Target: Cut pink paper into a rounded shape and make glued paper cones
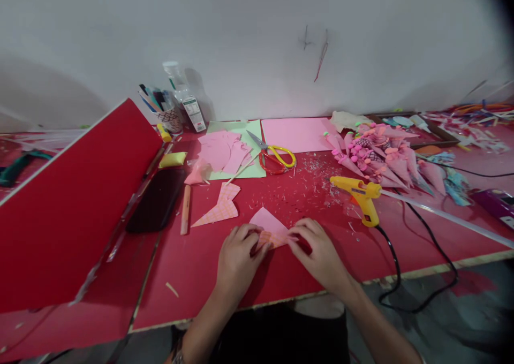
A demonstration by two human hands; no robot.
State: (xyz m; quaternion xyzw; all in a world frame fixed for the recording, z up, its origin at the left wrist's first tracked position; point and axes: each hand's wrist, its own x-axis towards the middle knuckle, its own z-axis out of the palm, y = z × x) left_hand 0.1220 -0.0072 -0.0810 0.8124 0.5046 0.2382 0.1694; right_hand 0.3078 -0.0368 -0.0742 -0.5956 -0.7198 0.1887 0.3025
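Observation:
Between my hands lies a piece of pink paper [268,222], its near edge turned up to show an orange checked side. My left hand [240,254] has its fingers closed on the left part of that edge. With thumb and fingertips, my right hand [318,249] pinches the paper's right corner. Just beyond my left hand rests another checked paper piece [220,209], with a notched top and a pointed left end. A wooden stick [185,210] lies farther left.
A yellow glue gun [363,195] with a long glue stick and black cord lies right. Scissors [277,158], pink cutouts [223,147] and a pile of pink paper cones [381,152] sit behind. At left are a dark phone [156,201] and a slanted red board [80,203].

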